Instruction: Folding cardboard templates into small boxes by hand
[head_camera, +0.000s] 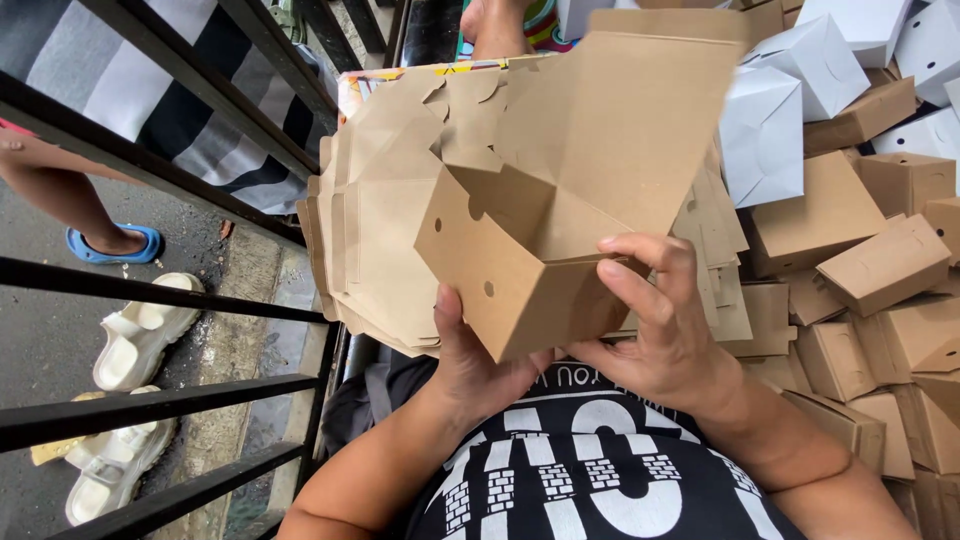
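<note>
Nearest the camera, the left hand (470, 365) is gripping the lower corner of a half-folded brown cardboard box (520, 255), thumb lying up along the front panel and the remaining fingers hidden underneath. The right hand (655, 325) is closing on the same box from the right, fingers curling over the right-hand wall edge and thumb pressing near the bottom corner. The box is being held tilted just above the person's lap, its large lid flap (625, 120) standing open and reaching upward.

Directly behind the box, a stack of flat unfolded box blanks (375, 230) is lying fanned out, its scalloped edges projecting to the left (the box overlaps its right portion). To the right, a pile of finished brown boxes (880, 270) is crowding the area close to the right forearm, leaving little free room on that side. Farther back, white boxes (790, 90) are sitting on top of the pile. To the left, black railing bars (150, 290) are bounding the workspace; beyond them, pale sandals (135, 335) are lying on the pavement.
</note>
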